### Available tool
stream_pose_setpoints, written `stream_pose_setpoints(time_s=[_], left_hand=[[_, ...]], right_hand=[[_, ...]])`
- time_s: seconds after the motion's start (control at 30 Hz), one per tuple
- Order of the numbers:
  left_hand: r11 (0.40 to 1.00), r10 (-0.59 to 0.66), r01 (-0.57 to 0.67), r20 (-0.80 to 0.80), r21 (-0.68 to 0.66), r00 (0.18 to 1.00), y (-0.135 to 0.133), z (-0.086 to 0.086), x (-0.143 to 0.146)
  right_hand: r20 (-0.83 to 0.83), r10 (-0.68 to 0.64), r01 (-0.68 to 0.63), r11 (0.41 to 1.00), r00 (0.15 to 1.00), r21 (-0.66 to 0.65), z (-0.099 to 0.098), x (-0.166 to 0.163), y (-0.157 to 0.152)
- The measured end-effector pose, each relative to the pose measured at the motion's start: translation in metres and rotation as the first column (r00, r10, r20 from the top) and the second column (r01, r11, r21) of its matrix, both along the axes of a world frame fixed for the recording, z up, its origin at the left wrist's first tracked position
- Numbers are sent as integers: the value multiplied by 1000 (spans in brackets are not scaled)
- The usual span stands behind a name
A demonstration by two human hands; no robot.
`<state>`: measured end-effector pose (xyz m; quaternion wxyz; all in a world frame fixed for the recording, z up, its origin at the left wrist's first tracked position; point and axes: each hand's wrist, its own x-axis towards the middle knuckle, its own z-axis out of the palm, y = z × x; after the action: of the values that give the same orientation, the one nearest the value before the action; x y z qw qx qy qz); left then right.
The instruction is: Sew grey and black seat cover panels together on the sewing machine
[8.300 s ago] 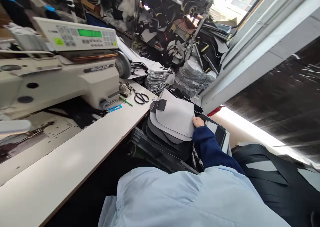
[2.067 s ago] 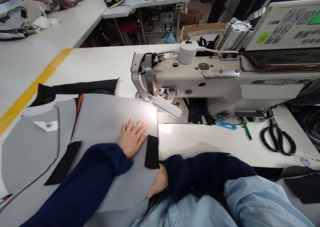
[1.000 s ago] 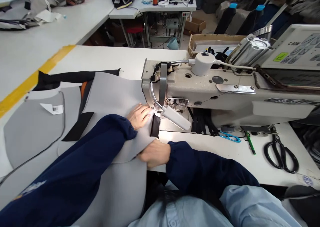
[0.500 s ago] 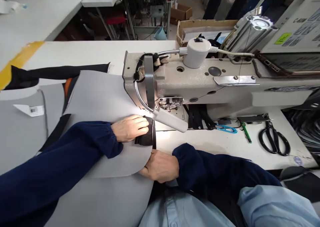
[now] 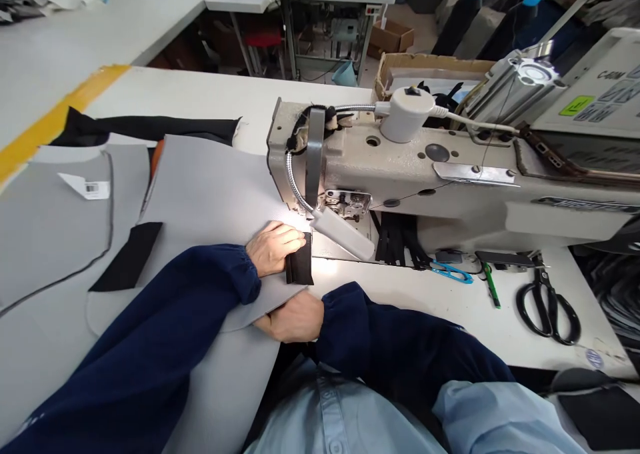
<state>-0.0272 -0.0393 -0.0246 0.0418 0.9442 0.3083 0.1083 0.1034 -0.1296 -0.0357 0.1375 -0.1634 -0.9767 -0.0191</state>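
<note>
A grey fabric panel lies on the white table in front of the sewing machine. My left hand rests on it with curled fingers pressing a small black patch at the panel's right edge, just below the machine's lamp. My right hand grips the panel's lower curved edge at the table front, fingers tucked under the cloth. A second black patch sits on the panel's left side.
Another grey piece with a barcode label and a black cloth lie to the left. Blue snips, a green pen and black scissors lie right of the needle. A cardboard box stands behind the machine.
The view shifted slightly. My left hand stayed on the black patch by the needle; my right hand slid a little left along the panel's lower edge.
</note>
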Motion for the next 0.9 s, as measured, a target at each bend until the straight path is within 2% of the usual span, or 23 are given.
stream_pose_setpoints(time_s=[0.1, 0.23, 0.47, 0.6, 0.67, 0.77, 0.9], left_hand=[[999, -6, 8, 47, -33, 999, 8, 6, -1], [999, 4, 1, 85, -54, 996, 20, 12, 2], [988, -109, 94, 121, 125, 987, 46, 9, 4], [980, -143, 133, 58, 146, 988, 61, 12, 1], [974, -191, 189, 7, 127, 982, 58, 21, 0], [962, -264, 268, -77, 44, 961, 36, 40, -1], [969, -210, 184, -161, -166, 964, 6, 65, -4]], right_hand=[[2, 15, -15, 1000, 1000, 5, 5, 3, 7], [64, -1, 6, 997, 998, -77, 14, 10, 21], [155, -89, 123, 966, 984, -228, 11, 15, 44], [230, -66, 139, 937, 971, -320, 17, 26, 55], [195, -12, 81, 932, 981, -354, 23, 37, 52], [92, 54, -16, 927, 994, -375, 27, 44, 39], [-67, 45, -62, 957, 997, -285, 19, 13, 35]])
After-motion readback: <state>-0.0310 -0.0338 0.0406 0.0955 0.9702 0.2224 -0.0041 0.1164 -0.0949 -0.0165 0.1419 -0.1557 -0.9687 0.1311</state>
